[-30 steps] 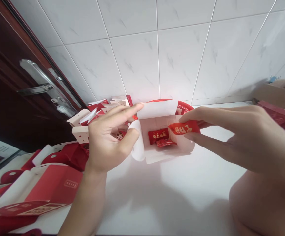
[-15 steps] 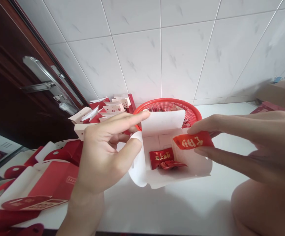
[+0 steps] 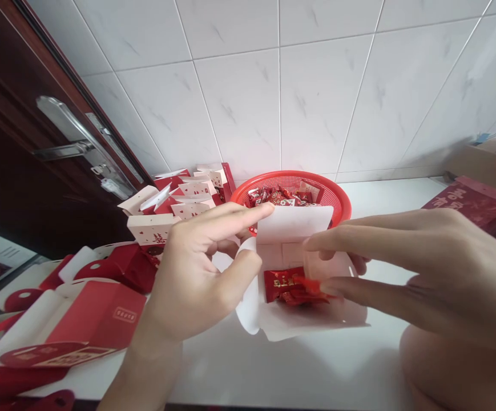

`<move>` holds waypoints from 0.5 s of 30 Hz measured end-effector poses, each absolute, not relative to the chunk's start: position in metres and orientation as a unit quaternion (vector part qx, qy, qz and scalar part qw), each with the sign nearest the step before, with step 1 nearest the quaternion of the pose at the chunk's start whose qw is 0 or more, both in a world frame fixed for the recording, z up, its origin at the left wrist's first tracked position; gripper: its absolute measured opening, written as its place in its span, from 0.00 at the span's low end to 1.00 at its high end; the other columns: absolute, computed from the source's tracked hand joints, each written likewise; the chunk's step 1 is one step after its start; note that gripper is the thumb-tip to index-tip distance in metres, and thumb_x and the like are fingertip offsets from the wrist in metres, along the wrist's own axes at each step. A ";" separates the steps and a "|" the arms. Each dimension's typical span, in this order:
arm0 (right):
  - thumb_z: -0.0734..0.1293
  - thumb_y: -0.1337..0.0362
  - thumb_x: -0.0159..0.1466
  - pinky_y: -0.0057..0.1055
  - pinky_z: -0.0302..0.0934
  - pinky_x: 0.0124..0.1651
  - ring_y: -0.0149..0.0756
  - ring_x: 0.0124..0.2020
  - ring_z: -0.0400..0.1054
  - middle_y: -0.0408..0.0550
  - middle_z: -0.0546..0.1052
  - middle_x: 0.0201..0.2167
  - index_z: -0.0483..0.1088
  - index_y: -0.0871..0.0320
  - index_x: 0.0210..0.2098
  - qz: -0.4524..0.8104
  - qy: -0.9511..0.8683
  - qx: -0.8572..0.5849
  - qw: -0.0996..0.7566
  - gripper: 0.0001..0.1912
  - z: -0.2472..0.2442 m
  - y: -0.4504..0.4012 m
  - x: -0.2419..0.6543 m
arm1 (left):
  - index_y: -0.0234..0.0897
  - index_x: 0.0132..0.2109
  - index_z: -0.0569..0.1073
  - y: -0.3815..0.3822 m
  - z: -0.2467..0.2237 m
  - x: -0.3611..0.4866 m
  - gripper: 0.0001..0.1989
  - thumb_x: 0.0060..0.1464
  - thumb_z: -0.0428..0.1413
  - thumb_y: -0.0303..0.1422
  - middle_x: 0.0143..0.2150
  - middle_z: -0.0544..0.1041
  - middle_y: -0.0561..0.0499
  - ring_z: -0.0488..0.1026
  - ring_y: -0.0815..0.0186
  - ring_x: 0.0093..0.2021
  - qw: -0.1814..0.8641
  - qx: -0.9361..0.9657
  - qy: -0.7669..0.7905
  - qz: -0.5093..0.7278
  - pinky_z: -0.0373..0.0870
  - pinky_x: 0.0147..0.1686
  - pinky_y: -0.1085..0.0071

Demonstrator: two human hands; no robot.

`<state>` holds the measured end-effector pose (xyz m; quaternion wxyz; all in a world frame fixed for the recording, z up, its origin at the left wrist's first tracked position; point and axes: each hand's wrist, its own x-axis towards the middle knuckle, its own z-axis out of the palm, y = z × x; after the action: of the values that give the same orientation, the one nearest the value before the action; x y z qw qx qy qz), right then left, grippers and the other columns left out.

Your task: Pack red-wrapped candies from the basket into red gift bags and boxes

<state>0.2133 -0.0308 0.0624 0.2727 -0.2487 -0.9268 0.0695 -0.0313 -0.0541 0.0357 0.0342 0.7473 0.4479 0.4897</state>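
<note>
A paper gift box [image 3: 294,224], white inside, stands with its flaps up in front of me. My left hand [image 3: 213,268] grips its left side, index finger along the back flap and thumb by the side flap. Inside lie red-wrapped candies [image 3: 282,284] with gold lettering. My right hand [image 3: 384,268] reaches over the box's right part, its fingers apart. A blurred orange-red candy [image 3: 311,285] is just below its fingertips, over the other candies, loose from the grip.
Behind the box, a red plastic basket [image 3: 335,200] holds many wrapped candies. Red and white gift boxes [image 3: 97,314] crowd the left side near a dark door [image 3: 12,131]. A cardboard box [image 3: 483,165] and a dark red packet [image 3: 466,200] are at right.
My right hand has moved left and down into the box and its fingers have let go of the orange-red candy. The box and left hand have shifted slightly right and toward me.
</note>
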 end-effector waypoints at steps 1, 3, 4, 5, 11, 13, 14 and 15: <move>0.64 0.66 0.70 0.27 0.62 0.25 0.29 0.20 0.69 0.41 0.80 0.28 0.78 0.51 0.41 0.070 -0.927 -0.249 0.271 0.10 0.062 -0.031 0.213 | 0.43 0.53 0.83 -0.054 0.036 -0.031 0.25 0.50 0.55 0.20 0.39 0.83 0.51 0.80 0.65 0.36 0.032 0.752 0.445 0.486 0.77 0.25 0.77; 0.63 0.66 0.70 0.27 0.62 0.24 0.30 0.20 0.69 0.41 0.80 0.27 0.78 0.52 0.43 0.062 -0.926 -0.254 0.273 0.10 0.062 -0.030 0.215 | 0.42 0.53 0.83 -0.055 0.037 -0.030 0.26 0.50 0.54 0.19 0.39 0.83 0.51 0.79 0.66 0.35 0.031 0.764 0.435 0.476 0.77 0.25 0.77; 0.63 0.66 0.70 0.27 0.62 0.24 0.30 0.20 0.69 0.41 0.80 0.27 0.78 0.52 0.43 0.059 -0.925 -0.257 0.273 0.11 0.062 -0.029 0.216 | 0.42 0.53 0.83 -0.055 0.038 -0.030 0.27 0.50 0.54 0.18 0.40 0.83 0.51 0.79 0.67 0.34 0.033 0.771 0.429 0.469 0.76 0.25 0.77; 0.63 0.66 0.70 0.28 0.62 0.23 0.31 0.20 0.69 0.42 0.80 0.27 0.78 0.52 0.43 0.059 -0.925 -0.260 0.271 0.11 0.061 -0.029 0.216 | 0.42 0.53 0.83 -0.055 0.039 -0.030 0.27 0.50 0.53 0.18 0.40 0.83 0.52 0.79 0.68 0.34 0.035 0.779 0.425 0.459 0.76 0.25 0.77; 0.66 0.65 0.69 0.30 0.69 0.30 0.37 0.30 0.78 0.45 0.84 0.35 0.79 0.51 0.45 0.097 -0.936 -0.256 0.222 0.10 0.062 -0.028 0.217 | 0.37 0.54 0.81 -0.050 0.039 -0.032 0.25 0.52 0.52 0.19 0.40 0.82 0.49 0.79 0.65 0.38 0.064 0.824 0.412 0.382 0.77 0.33 0.72; 0.65 0.64 0.69 0.29 0.69 0.30 0.36 0.30 0.78 0.44 0.84 0.34 0.79 0.52 0.41 0.099 -0.939 -0.250 0.213 0.09 0.062 -0.028 0.217 | 0.38 0.57 0.79 -0.046 0.036 -0.034 0.26 0.54 0.51 0.19 0.42 0.82 0.50 0.79 0.66 0.39 0.082 0.850 0.400 0.333 0.77 0.36 0.72; 0.65 0.64 0.70 0.28 0.68 0.29 0.35 0.28 0.77 0.44 0.83 0.33 0.79 0.52 0.39 0.091 -0.938 -0.253 0.217 0.09 0.061 -0.028 0.218 | 0.39 0.58 0.78 -0.043 0.035 -0.035 0.26 0.56 0.51 0.18 0.43 0.81 0.50 0.79 0.66 0.40 0.092 0.866 0.389 0.301 0.77 0.38 0.72; 0.65 0.62 0.70 0.27 0.68 0.28 0.34 0.26 0.77 0.43 0.83 0.31 0.79 0.52 0.37 0.079 -0.935 -0.262 0.226 0.10 0.061 -0.028 0.220 | 0.40 0.60 0.77 -0.041 0.033 -0.036 0.27 0.57 0.50 0.18 0.45 0.81 0.50 0.78 0.66 0.41 0.101 0.881 0.378 0.266 0.77 0.40 0.71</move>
<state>0.2197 -0.0276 0.0608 0.2259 -0.2620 -0.9349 0.0789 -0.0361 -0.0411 0.0330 0.1012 0.8810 0.3779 0.2660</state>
